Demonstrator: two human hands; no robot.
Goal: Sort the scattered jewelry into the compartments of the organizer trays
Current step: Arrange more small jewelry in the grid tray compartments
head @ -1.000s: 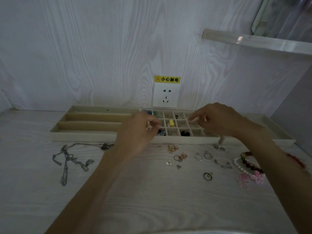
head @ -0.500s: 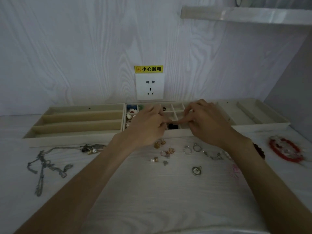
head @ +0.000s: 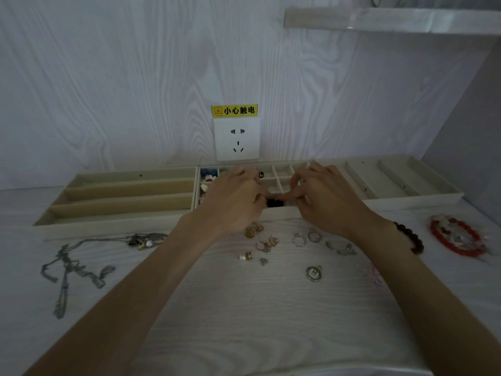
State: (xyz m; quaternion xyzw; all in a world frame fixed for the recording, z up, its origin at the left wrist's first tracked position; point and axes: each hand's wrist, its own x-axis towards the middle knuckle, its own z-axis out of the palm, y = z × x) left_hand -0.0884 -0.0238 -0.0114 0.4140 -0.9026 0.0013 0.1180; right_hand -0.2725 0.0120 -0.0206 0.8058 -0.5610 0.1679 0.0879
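- Since half a second ago, both hands have stayed over the middle tray with only a slight shift; their fingertips remain together above its front row.
- Left hand point(head: 233, 202): fingers curled, tips meeting those of the other hand; whether it pinches a small piece cannot be told, as the contact point is hidden.
- Right hand point(head: 322, 198): fingers curled toward the left hand, tips just above a black item point(head: 275, 203) in a front compartment; its grasp likewise cannot be told.
- Middle tray point(head: 283, 175): a grid of small compartments; several at its left end hold coloured pieces point(head: 208, 173).
- Left tray point(head: 122, 198): long horizontal compartments, touching the middle tray.
- Right tray point(head: 401, 180): long slanted compartments.
- Scattered jewelry on the table point(head: 244, 308): silver chain necklaces point(head: 70, 270) at left; gold-toned earrings point(head: 254, 230) just in front of the middle tray; two silver rings point(head: 305, 238); a round pendant point(head: 313, 273); a dark bead bracelet point(head: 412, 237) beside the right wrist; a red bracelet point(head: 456, 238) at far right.
- Wall: a socket point(head: 236, 139) under a yellow warning label point(head: 234, 110).
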